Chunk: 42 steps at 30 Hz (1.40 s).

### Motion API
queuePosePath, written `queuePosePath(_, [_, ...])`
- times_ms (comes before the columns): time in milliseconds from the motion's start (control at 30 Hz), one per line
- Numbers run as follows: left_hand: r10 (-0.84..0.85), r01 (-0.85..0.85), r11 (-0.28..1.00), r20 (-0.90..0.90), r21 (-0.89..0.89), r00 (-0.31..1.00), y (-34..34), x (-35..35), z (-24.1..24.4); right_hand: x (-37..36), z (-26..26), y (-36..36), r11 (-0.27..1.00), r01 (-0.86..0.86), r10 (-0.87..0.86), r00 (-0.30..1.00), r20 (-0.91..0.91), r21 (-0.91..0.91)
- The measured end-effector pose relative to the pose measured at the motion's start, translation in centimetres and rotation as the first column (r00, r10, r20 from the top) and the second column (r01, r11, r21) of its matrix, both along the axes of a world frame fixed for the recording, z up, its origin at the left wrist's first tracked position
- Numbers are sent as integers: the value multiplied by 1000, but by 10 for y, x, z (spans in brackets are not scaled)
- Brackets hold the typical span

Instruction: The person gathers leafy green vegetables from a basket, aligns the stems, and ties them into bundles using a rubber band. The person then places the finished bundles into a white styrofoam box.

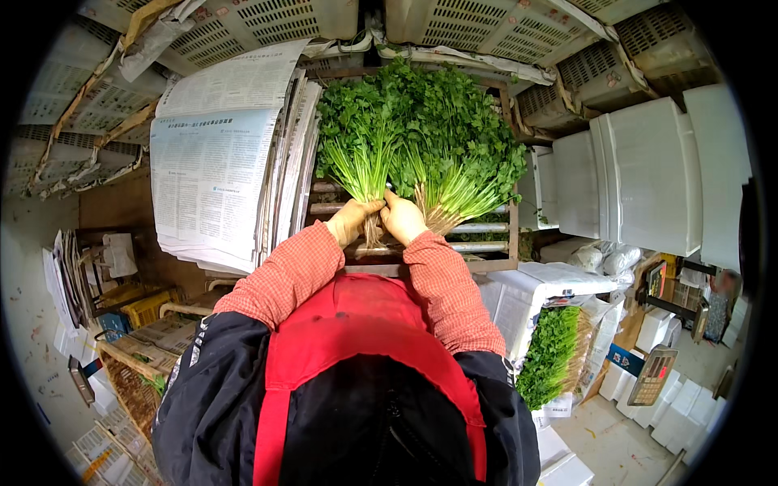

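Between my two hands is a bunch of leafy green herbs (363,164), with pale stems and stringy roots towards me. My left hand (354,220) grips the bunch at the stem bases from the left. From the right, my right hand (401,217) closes around the same stem bases; a small shiny bit shows at its fingertips, too small to name. A larger heap of the same herbs (465,136) lies on a metal-barred rack (486,246), its roots pointing towards me. Left of it stands a thick stack of newspapers (209,176).
Slotted plastic crates (486,27) line the far side. White foam boxes (650,176) stand at the right. A foam box (516,297) near my right elbow holds more rooted herbs (550,358). A scale with a keypad (653,375) is at the lower right.
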State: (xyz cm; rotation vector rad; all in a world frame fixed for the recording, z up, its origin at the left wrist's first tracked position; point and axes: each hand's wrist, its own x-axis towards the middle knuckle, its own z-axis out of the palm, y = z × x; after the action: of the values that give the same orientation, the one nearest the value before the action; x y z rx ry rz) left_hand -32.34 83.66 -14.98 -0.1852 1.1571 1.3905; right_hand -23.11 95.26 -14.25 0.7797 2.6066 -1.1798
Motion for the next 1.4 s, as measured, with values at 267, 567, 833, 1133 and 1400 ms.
queuePosePath(267, [28, -42, 982, -81, -184, 996, -2, 4, 17, 12, 3, 13, 981, 139, -130, 989, -75, 133])
queuePosePath(567, [129, -108, 989, -223, 104, 966, -33, 3, 89, 7, -5, -1, 981, 168, -167, 986, -15, 101])
queuePosePath(833, [-20, 17, 999, -72, -43, 997, -47, 16, 40, 1, -2, -31, 568, 276, -448, 894, -11, -775])
queuePosePath(1133, [-76, 66, 995, -132, -80, 988, -52, -2, 44, 13, 19, 9, 786, 365, -425, 905, -7, -499])
queuePosePath(1400, [132, -129, 991, -58, 44, 990, -47, -1, 49, 32, 9, -6, 902, 394, -326, 891, -317, 178])
